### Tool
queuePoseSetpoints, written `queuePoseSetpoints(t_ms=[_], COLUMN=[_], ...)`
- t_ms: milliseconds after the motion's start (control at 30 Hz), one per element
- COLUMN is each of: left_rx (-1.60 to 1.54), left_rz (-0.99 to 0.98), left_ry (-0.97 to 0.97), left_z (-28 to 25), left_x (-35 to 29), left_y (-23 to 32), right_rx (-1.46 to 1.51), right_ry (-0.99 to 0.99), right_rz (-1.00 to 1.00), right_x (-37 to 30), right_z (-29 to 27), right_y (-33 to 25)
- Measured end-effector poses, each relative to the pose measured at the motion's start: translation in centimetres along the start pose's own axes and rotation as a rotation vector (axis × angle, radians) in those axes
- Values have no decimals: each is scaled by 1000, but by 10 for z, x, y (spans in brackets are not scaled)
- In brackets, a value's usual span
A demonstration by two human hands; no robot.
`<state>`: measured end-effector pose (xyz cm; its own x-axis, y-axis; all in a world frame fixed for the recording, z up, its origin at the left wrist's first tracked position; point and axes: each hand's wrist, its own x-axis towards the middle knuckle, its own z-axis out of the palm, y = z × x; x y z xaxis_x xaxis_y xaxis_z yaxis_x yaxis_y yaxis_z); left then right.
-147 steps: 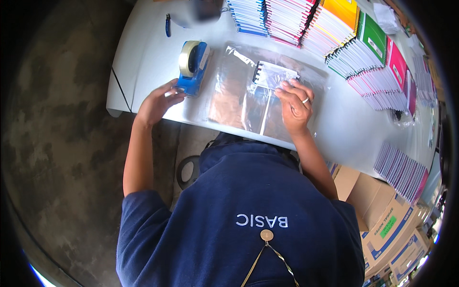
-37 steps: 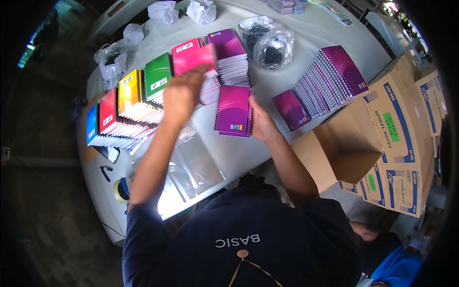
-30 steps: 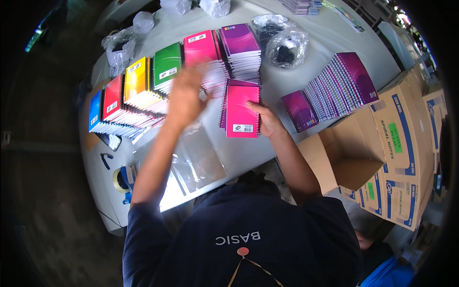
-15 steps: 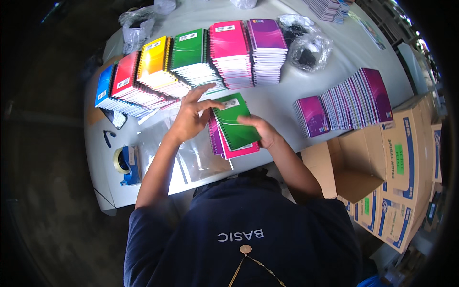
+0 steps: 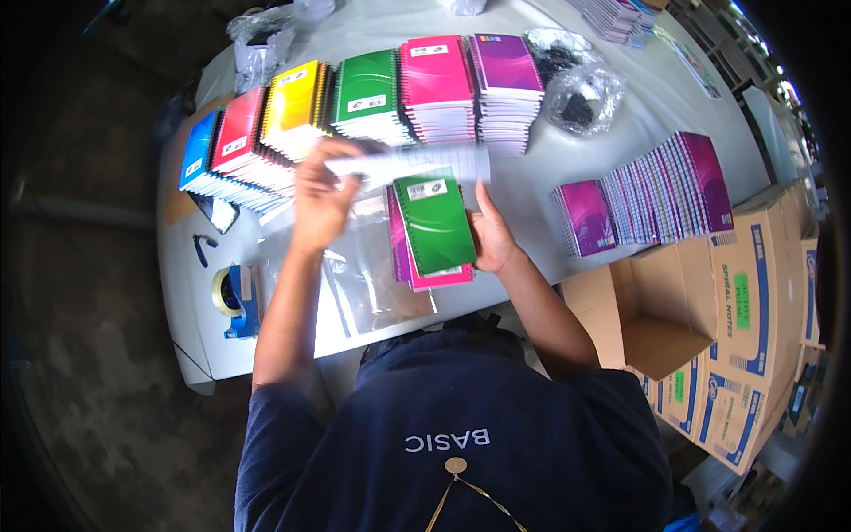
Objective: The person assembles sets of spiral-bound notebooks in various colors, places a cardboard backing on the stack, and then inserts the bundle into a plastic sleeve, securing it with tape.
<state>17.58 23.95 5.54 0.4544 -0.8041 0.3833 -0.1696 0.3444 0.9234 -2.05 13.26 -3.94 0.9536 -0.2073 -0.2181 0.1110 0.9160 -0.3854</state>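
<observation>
Our hands are apart: the left hand (image 5: pixel 321 199) pinches a blurred white item (image 5: pixel 430 166) across the green notebook's (image 5: pixel 436 226) top end; the right hand (image 5: pixel 496 241) holds that notebook's right side, near the desk's (image 5: pixel 523 199) front edge. Our right thumb no longer crosses its cover. Glossy, white-labelled, it lies askew over a pink notebook (image 5: pixel 443 279) and a purple notebook (image 5: pixel 397 235).
</observation>
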Motion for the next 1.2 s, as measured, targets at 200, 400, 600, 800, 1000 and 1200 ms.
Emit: queuePoseSetpoints(t_ms=[200, 400, 600, 800, 1000, 1200], left_rx=[933, 1498, 1016, 1080, 89, 548], left_rz=[367, 341, 698, 170, -543, -215], left_ry=[-41, 123, 7, -120, 109, 19], left_z=[-21, -87, -3, 16, 1, 37], left_x=[28, 34, -48, -74, -71, -105], left_y=[0, -3, 8, 13, -40, -68], right_rx=[-228, -19, -4, -76, -624, -434], right_ry=[8, 30, -7, 70, 10, 116], right_rz=[115, 82, -70, -68, -429, -405], right_x=[-6, 7, 18, 20, 23, 16], right_z=[-6, 3, 3, 9, -15, -28], right_y=[14, 13, 13, 14, 33, 41])
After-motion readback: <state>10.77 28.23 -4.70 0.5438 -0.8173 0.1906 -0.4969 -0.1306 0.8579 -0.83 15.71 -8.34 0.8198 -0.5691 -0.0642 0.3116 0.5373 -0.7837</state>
